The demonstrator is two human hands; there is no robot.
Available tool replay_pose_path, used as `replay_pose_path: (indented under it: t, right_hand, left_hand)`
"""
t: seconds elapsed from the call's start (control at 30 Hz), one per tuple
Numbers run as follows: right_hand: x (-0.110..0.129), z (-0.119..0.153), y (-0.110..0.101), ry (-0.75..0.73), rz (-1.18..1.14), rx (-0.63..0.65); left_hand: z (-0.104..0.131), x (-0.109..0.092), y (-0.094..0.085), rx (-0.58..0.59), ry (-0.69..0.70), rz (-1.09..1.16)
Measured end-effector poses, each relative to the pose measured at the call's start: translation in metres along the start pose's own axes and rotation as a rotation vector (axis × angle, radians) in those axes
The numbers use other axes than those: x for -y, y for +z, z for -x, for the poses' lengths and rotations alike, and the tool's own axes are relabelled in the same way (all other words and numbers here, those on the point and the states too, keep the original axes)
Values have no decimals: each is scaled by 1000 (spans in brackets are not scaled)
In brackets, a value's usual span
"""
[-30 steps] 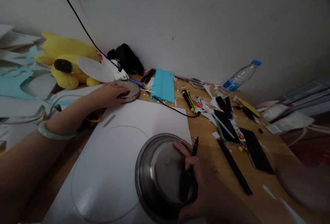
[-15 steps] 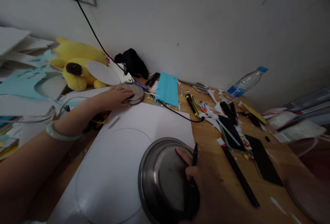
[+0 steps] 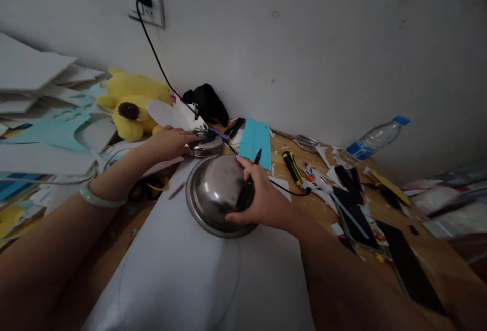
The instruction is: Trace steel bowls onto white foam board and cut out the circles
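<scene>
My right hand (image 3: 262, 196) grips an upside-down metal bowl (image 3: 218, 181) by its right side. A black pen (image 3: 257, 157) is tucked between the fingers of that same hand. The bowl is over the far part of a white sheet (image 3: 182, 280) that carries a faint pencilled curve. Whether its rim touches the sheet, I cannot tell. My left hand (image 3: 171, 143), with a pale bangle on the wrist, has its fingers and thumb at the left edge of a smaller round metal dish (image 3: 209, 144), just behind the bowl.
A yellow plush toy (image 3: 137, 102) and stacked white boards (image 3: 34, 67) lie left. Behind are a black cloth item (image 3: 207, 102) and blue folded sheet (image 3: 255, 140). Rightward are a yellow-black cutter (image 3: 292, 168), glue gun (image 3: 319, 184), plastic bottle (image 3: 375, 140) and dark phone-like slab (image 3: 411, 265).
My right hand has carried the bowl away from me, toward the far end of the sheet, beside the smaller dish. My left hand stays at the dish, whose shiny side now shows. The view has shifted.
</scene>
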State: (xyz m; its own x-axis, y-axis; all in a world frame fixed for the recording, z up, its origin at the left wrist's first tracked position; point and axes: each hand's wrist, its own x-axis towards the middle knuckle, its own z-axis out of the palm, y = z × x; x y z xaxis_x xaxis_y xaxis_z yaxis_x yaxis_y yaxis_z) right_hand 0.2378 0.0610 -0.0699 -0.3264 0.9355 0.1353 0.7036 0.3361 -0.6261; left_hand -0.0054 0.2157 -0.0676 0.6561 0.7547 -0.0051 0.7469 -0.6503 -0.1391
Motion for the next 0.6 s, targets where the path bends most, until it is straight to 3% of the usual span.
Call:
replay_pose_path:
  t: [0.1,0.23,0.4,0.6]
  right_hand:
    - [2,-23,15,-39,34,50]
    - [3,-34,28,-33,17,79]
    - [-2,-32,28,-82,13,88]
    - [-15,-36,24,-29,66,113]
  left_hand:
    - [-1,4,3,-30,-36,-25]
    - [1,6,5,-45,-63,-48]
    - [2,6,5,-52,-98,-58]
    - [2,11,12,-35,-148,-37]
